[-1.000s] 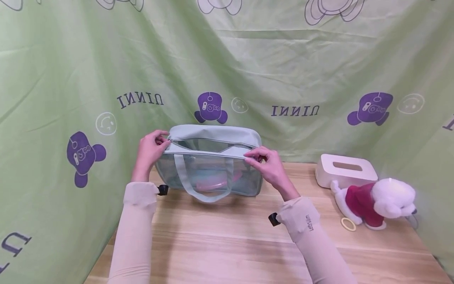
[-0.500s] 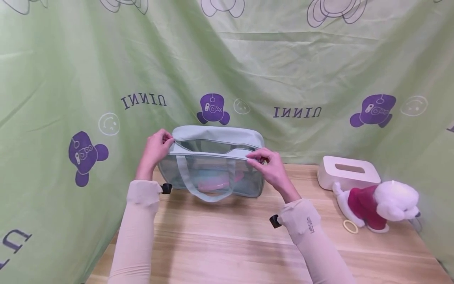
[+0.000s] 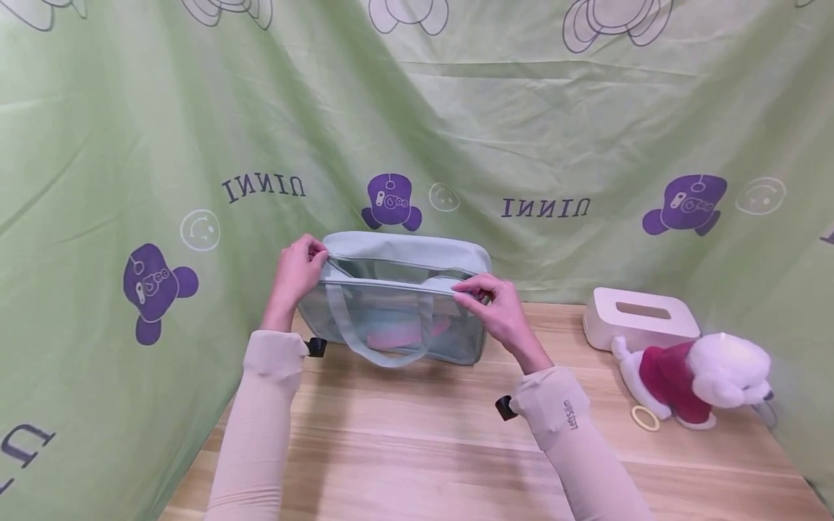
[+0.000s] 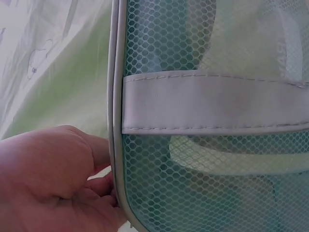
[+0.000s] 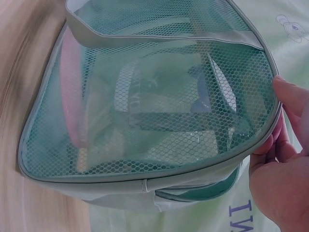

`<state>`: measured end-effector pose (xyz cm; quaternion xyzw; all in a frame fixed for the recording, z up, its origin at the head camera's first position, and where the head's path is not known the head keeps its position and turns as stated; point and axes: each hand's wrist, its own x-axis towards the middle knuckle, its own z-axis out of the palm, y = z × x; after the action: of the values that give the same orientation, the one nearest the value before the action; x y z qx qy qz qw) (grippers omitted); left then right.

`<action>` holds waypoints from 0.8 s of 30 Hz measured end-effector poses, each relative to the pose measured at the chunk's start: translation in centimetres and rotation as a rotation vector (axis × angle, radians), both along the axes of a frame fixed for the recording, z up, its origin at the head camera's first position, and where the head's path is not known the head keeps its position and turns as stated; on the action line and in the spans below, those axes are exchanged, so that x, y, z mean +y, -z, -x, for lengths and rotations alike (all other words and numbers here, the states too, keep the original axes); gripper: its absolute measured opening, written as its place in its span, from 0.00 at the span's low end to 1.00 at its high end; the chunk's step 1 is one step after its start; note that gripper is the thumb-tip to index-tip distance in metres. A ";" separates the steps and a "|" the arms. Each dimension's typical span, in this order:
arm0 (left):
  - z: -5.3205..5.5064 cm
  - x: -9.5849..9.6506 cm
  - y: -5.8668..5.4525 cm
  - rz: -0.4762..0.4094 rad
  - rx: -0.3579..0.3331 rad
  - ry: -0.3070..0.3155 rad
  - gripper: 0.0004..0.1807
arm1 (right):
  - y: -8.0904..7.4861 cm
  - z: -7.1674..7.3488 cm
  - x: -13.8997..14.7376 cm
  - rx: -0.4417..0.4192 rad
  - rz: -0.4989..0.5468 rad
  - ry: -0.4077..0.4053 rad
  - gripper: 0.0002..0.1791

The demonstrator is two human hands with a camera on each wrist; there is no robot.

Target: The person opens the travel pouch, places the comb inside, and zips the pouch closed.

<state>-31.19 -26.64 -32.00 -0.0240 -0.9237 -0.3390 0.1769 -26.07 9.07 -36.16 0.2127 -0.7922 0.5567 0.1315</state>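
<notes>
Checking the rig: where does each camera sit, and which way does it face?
Head: on the head, looking forward-down at the bag; left hand, right hand and sleeves show.
Left wrist: worn there, facing the bag's mesh front; left hand shows.
Right wrist: worn there, facing that mesh; right hand shows.
Shared by wrist views: mesh, green cloth.

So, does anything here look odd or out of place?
Mainly the green patterned fabric backdrop: its purple lettering and cartoon heads look upside down, as if hung wrong way up. The pale blue-green mesh-sided bag gapes along its top, but nothing there looks spilled or torn.
</notes>
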 end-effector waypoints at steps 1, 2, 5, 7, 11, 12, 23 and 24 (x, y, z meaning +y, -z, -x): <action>0.0 0.0 0.1 -0.008 0.013 -0.003 0.11 | 0.3 0.3 0.1 -0.001 -0.001 0.000 0.08; 0.1 -0.1 0.1 -0.015 0.026 -0.007 0.11 | 0.7 0.7 0.1 0.004 -0.002 -0.001 0.08; 0.3 -0.3 0.3 -0.043 0.034 -0.020 0.12 | 1.8 1.6 0.3 0.015 0.001 0.000 0.09; 0.4 -0.4 0.4 -0.055 0.025 -0.035 0.12 | 2.1 1.8 0.4 0.019 0.010 -0.003 0.09; 0.5 0.0 0.4 -0.047 0.000 -0.043 0.13 | 2.2 1.9 0.4 0.016 0.030 0.003 0.08; 0.5 0.2 0.3 -0.040 -0.001 -0.043 0.12 | 2.2 1.9 0.4 0.018 0.031 0.006 0.08; 0.7 1.2 1.1 -0.049 0.036 -0.050 0.11 | 1.8 2.0 0.3 0.030 0.018 -0.007 0.09; 0.8 1.2 1.3 -0.062 0.044 -0.060 0.11 | 1.7 2.0 0.3 0.021 0.027 -0.008 0.08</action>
<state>-31.97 -25.48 -33.29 0.0017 -0.9088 -0.3616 0.2081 -28.06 9.36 -37.88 0.2198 -0.7823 0.5656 0.1406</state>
